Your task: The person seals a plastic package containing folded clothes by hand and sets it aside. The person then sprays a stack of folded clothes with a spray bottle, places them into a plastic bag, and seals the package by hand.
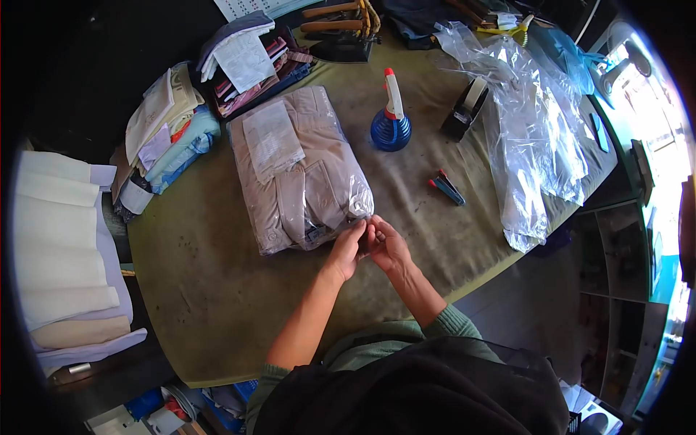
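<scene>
A folded beige garment [319,181] lies inside a clear plastic bag [360,199] on the table, a slip of white paper [274,140] showing near its upper left. Both of my hands meet at the bag's lower right corner. My left hand [346,252] is closed, its thumb and fingers pinching the gathered plastic. Beside it, my right hand [389,245] is also closed on the corner of the plastic. The fingertips partly hide that corner. To the right of my hands lies a small stapler [446,188] with red and blue parts.
A blue spray bottle [391,123] and a black tape dispenser [465,109] stand beyond the package. Clear plastic bags [533,138] drape over the table's right edge. Folded clothes [170,138] are stacked at the left, with another pile [257,69] behind. An iron [341,47] sits at the back.
</scene>
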`<state>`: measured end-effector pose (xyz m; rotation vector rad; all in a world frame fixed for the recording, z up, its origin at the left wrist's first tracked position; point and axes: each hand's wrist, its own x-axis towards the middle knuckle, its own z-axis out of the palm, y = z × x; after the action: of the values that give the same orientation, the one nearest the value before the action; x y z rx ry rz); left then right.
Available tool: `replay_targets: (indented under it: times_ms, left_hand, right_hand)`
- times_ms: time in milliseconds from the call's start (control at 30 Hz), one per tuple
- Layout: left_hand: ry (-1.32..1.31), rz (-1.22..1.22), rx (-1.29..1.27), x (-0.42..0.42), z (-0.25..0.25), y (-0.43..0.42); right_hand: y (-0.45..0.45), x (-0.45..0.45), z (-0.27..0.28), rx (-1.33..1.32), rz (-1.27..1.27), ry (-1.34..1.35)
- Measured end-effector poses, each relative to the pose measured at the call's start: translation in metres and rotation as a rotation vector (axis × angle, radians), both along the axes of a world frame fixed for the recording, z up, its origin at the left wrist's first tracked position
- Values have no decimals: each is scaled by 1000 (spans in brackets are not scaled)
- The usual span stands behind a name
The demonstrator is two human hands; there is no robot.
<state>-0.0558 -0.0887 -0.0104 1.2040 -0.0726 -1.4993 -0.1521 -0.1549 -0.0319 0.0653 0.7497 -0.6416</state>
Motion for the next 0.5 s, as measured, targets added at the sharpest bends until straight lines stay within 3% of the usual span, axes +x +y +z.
replay_targets:
  times_ms: [333,433,500]
  left_hand:
    - [93,3,85,1,8,-14]
    - [53,50,97,-3,11,-16]
    - [-143,75,141,-10,12,-17]
  right_hand:
    - [4,-15,6,-121,62,17]
    - [4,-21,13,-248,151,111]
    - [1,-24,22,-354,219,255]
